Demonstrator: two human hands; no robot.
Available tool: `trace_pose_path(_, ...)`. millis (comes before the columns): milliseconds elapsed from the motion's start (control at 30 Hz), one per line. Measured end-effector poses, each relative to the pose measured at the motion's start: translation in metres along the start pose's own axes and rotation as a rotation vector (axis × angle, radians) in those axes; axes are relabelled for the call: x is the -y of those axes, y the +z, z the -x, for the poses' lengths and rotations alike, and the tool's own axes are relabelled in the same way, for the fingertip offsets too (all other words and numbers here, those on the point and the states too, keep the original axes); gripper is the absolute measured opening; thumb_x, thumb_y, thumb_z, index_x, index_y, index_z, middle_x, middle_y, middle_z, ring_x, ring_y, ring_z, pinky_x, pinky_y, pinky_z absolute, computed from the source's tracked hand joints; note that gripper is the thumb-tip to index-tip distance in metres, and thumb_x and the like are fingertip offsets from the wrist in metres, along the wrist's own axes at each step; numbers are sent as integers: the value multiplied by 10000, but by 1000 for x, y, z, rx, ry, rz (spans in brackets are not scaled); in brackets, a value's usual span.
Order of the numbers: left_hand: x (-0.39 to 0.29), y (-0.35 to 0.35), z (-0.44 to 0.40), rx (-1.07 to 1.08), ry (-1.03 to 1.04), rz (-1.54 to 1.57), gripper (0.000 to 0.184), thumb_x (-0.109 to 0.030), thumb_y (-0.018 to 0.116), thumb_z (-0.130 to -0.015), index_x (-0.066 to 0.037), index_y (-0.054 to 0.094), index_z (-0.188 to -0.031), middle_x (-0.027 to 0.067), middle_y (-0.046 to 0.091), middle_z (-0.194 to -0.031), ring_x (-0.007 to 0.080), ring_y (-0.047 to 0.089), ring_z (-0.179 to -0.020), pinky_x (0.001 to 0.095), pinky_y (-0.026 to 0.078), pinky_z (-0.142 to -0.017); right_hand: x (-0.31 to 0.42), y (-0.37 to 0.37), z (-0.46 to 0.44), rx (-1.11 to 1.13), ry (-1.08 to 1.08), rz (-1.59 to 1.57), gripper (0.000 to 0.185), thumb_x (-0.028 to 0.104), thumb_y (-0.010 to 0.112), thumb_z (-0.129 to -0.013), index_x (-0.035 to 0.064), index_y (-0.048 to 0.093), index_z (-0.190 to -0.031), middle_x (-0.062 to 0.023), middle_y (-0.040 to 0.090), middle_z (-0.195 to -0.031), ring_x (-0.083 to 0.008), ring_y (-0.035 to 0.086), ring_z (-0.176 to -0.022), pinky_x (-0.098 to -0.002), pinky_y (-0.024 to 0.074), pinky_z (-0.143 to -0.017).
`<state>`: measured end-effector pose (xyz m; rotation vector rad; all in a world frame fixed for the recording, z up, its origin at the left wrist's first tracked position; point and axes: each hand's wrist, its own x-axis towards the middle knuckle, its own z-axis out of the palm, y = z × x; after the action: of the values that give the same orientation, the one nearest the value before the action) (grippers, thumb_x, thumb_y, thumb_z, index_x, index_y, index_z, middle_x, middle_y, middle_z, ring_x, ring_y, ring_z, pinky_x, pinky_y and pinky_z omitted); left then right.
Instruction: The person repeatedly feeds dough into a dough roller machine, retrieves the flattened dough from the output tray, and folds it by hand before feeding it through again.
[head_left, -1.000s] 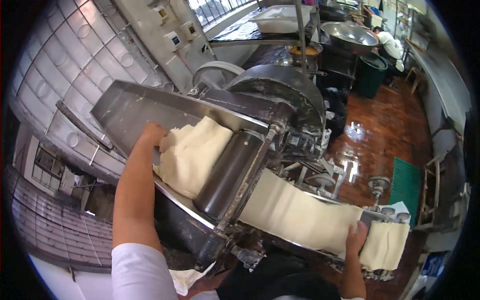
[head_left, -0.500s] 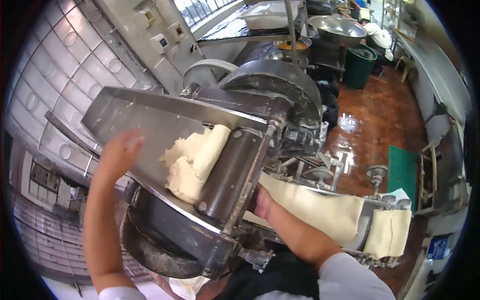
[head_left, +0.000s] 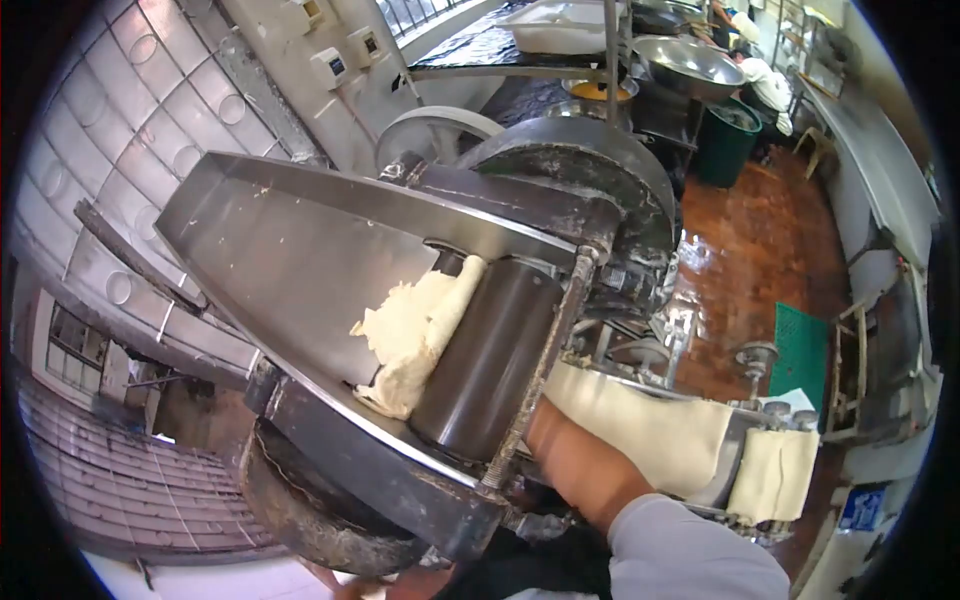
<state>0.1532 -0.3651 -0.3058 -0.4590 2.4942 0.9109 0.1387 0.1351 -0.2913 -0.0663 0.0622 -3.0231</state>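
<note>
A pale lump of dough (head_left: 420, 335) with ragged edges lies at the low end of a metal feed chute (head_left: 300, 250), against the dark steel roller (head_left: 490, 360) of a dough sheeter. My right forearm reaches in under the roller's front bar, and the hand itself is hidden behind the machine, so its fingers do not show. Just beside that forearm, a smooth dough sheet (head_left: 640, 420) runs out along the outfeed. Farther right, a dough strip (head_left: 775, 475) hangs over the outfeed's end. My left hand is out of view.
A threaded rod (head_left: 545, 365) and a large curved guard (head_left: 580, 150) edge the machine. Behind stand a steel bowl (head_left: 690, 65), a white tub (head_left: 560, 28) and a green bin (head_left: 728, 140). Another person (head_left: 765, 85) bends down at the far end.
My left hand has left the chute and gone out of view. My right hand has gone deeper beneath the roller. The dough has sunk and rolled toward the roller.
</note>
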Motion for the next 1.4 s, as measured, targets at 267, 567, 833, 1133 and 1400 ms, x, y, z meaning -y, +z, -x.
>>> trace_pose_path(267,30,150,28,483,-3,-124,390,-289,551,-900,-56,538,-1213,89,552,-1170,227,542,-1029,337,433,-888,-3,-46,21,-262,-53,156,373,314,487,-928,39,568,-1165,-132,636,-1099,-252,611,-1023,-417,496,-903)
trace_pose_path(567,-6,213,96,819,591,-579,406,-277,557,-891,-38,546,-1220,153,540,-1272,299,555,-1116,383,417,-962,24,-12,104,-741,-135,503,338,152,600,-869,-38,544,-1143,-160,624,-1025,-290,619,-948,-409,507,-861)
trace_pose_path(833,-180,391,178,1123,314,125,483,-452,413,-944,-90,532,-1241,70,618,-1095,182,588,-949,302,469,-822,33,18,160,-705,-210,465,429,174,635,-855,-42,506,-1203,-177,609,-1083,-303,617,-943,-418,498,-853)
trace_pose_path(1133,-249,453,164,899,-224,1073,483,-490,412,-929,-112,532,-1205,53,622,-1029,182,595,-860,308,486,-758,74,29,281,-647,-195,502,460,187,587,-887,-54,459,-1257,-187,552,-1221,-315,548,-1115,-431,418,-996)
trace_pose_path(1400,-296,462,251,1078,-147,1100,482,-501,414,-922,-106,534,-1170,58,620,-1001,187,594,-833,314,487,-737,113,10,398,-1038,-38,467,649,465,431,-930,50,298,-1411,-173,395,-1403,-330,402,-1270,-487,349,-1019)
